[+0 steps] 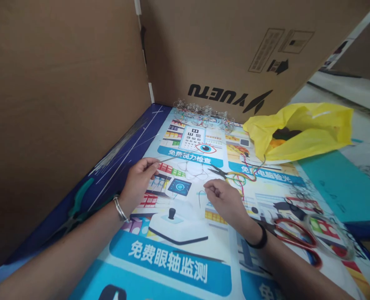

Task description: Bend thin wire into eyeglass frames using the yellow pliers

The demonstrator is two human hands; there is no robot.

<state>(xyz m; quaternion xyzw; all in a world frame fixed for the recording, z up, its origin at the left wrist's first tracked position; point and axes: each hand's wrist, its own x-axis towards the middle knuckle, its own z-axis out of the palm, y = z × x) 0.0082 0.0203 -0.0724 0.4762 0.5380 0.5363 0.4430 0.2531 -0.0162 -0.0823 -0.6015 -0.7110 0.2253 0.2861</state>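
Observation:
My left hand (141, 179) is pinched on a thin metal wire (168, 159), which sticks out to the right from between thumb and forefinger. My right hand (224, 200) has its fingers closed in a pinch; what they hold is too fine to make out. A thin bent wire (200, 200) shows just left of those fingers. Faint wire loops (195, 168) appear between and beyond the hands. Yellow-handled pliers or scissors (231, 174) lie beyond my right hand, with red and green thread (242, 181) around them.
Cardboard walls (62, 54) stand left and behind. Straight wires (119, 148) and teal-handled pliers (78, 200) lie at left. Tangled wire pieces (203, 112) line the back. At right are a yellow bag (322, 125), red-handled scissors (297, 235) and a round clear container (330, 235).

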